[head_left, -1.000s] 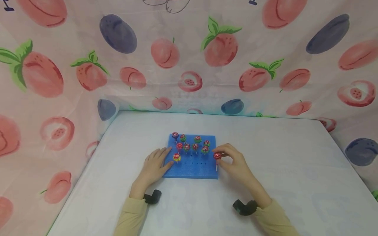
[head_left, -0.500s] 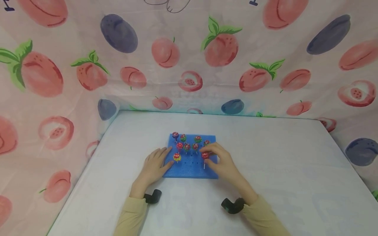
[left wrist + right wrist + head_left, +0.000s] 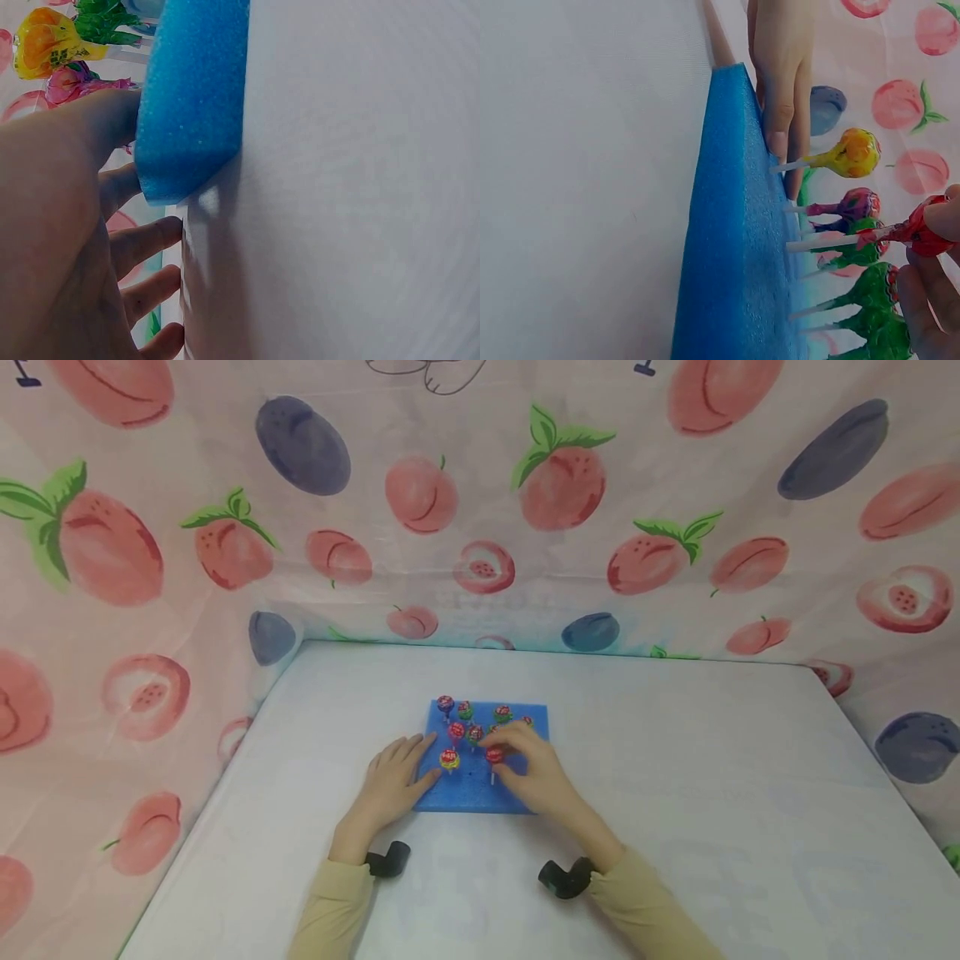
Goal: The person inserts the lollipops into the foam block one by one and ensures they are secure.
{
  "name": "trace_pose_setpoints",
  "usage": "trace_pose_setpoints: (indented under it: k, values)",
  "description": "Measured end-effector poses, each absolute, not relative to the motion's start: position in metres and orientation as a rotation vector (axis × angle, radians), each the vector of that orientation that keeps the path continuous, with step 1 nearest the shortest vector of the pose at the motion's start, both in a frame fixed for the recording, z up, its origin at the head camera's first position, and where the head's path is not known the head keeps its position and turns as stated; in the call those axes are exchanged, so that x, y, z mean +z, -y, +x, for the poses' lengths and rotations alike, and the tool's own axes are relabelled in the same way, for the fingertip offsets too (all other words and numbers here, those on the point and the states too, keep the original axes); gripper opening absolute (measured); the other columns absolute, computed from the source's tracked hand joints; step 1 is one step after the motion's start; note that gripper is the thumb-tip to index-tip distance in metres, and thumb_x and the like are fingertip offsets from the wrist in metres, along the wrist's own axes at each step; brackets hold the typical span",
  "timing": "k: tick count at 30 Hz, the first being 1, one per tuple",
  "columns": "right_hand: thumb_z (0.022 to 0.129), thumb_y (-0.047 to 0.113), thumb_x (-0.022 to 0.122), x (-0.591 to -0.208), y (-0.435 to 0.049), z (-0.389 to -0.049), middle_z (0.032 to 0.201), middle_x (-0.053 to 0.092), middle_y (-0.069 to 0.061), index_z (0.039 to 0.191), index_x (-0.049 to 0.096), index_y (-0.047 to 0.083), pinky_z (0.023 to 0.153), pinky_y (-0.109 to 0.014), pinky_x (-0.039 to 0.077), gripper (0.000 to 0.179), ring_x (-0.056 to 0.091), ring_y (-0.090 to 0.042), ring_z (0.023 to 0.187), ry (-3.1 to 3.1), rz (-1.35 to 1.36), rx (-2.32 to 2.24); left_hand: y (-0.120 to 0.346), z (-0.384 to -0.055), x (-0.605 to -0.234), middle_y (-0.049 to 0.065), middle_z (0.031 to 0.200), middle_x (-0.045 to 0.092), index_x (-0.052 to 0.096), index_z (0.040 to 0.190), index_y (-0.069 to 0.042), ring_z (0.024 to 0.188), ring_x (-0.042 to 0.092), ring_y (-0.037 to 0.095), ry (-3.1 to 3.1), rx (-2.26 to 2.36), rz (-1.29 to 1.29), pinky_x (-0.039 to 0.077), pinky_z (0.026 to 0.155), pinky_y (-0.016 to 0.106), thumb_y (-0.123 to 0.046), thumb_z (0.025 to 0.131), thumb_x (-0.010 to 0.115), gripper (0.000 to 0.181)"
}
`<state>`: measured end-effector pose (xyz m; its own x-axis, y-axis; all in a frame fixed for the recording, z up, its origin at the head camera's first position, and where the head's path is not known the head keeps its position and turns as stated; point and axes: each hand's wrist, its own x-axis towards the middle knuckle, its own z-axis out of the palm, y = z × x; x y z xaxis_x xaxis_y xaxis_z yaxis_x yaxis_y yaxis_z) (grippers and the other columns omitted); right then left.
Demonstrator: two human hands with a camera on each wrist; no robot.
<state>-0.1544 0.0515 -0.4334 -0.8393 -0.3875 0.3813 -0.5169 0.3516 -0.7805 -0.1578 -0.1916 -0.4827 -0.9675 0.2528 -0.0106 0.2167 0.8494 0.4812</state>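
A blue foam block [image 3: 442,797] lies on the white table with several lollipops standing in it. My right hand [image 3: 534,770] pinches a red lollipop [image 3: 924,229] by its wrapped head, over the front part of the block. Its white stick [image 3: 821,244] points down, the tip right at the foam's top face in the right wrist view. At the block's left edge rests my left hand [image 3: 390,781], fingers straight, thumb and index finger on the foam. Close to that thumb stands a yellow lollipop [image 3: 449,761]. Behind the right fingers, green-wrapped lollipops [image 3: 881,296] are partly hidden.
A purple lollipop [image 3: 446,703] and a pink one [image 3: 457,732] stand at the block's left rear. Small holes [image 3: 470,773] dot the foam. The white table [image 3: 712,793] runs back to a fruit-print cloth [image 3: 480,485]. A black curved piece sits at each wrist.
My right hand has carried the red lollipop leftward, from the block's right edge to over its front middle. The left hand has stayed in place.
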Motion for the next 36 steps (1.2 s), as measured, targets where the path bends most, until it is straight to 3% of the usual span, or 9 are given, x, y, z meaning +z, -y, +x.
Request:
trace_pose_setpoints:
  k: [15,36]
  values:
    - [0.082,-0.007,0.067,-0.443,-0.030,-0.161,0.107,0.063,-0.003,0.105,0.068,0.007,0.086,-0.031,0.056,0.026,0.062,-0.016,0.099,2.456,0.832,1.453,0.193,-0.159,-0.485,0.012,0.155,0.035,0.032,0.151,-0.022,0.146,0.024,0.038,-2.945,0.736,0.360,0.019,0.116,0.061,-0.048,0.097,0.049,0.063]
    - [0.079,-0.007,0.071,-0.453,-0.022,-0.162,0.107,0.063,-0.003,0.098,0.069,0.008,0.085,-0.031,0.056,0.025,0.061,-0.016,0.100,2.435,0.812,1.282,0.191,-0.158,-0.483,0.014,0.154,0.037,0.034,0.150,-0.020,0.145,0.025,0.039,-2.963,0.742,0.366,0.020,0.116,0.062,-0.044,0.096,0.053,0.062]
